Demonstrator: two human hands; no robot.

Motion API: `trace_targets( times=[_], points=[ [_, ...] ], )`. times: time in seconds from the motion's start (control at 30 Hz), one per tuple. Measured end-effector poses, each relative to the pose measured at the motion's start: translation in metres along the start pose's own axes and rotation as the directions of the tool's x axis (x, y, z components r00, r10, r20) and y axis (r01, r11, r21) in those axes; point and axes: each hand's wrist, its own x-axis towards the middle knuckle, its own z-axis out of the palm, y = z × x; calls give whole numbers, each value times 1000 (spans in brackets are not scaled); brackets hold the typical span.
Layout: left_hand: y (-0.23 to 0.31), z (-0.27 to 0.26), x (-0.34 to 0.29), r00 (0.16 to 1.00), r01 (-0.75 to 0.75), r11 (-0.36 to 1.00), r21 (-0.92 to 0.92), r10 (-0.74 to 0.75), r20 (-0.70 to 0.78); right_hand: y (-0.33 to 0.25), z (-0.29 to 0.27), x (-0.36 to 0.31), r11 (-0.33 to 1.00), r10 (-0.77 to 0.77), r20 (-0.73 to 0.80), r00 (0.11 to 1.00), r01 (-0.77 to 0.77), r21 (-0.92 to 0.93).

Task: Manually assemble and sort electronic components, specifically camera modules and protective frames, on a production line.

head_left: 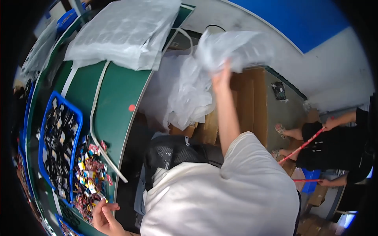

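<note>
My right arm is stretched out toward the far side, past the table's edge. My right hand (223,76) is closed on a translucent plastic bag (236,47), which is smeared by motion. More crumpled plastic bags (189,90) hang just left of that hand, over a cardboard box (250,102). My left hand (105,218) is at the lower left, by the table's near edge, its fingers loosely bent and apart with nothing in them. Closest to it lies a heap of small parts with coloured tags and wires (90,177).
A blue crate (80,122) of black cabled parts stands on the green table (118,90). Bubble-textured plastic packaging (126,31) covers the table's far end. A white cable (93,114) crosses the tabletop. At right, a person in black (327,145) holds a red pole (303,145).
</note>
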Motion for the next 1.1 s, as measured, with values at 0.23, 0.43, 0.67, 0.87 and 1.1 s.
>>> trace_targets(
  times=[0.23,0.43,0.67,0.87,1.1],
  points=[
    [4,16,11,993,11,994,-107,2,114,118,-94,-32,106,412,236,880,211,-972],
    [-1,32,18,976,-34,990,-138,62,207,70,-32,-61,-235,-28,576,817,555,-798],
    [2,44,19,977,-24,989,-144,53,204,77,3,-5,-76,64,361,930,365,-928],
    [-1,43,17,964,8,998,-61,8,266,105,-1,-62,-185,458,839,294,955,-234],
    [-19,45,0,984,-171,976,-137,177,35,-286,-210,-30,-751,-547,-190,815,-578,-320]
  ],
)
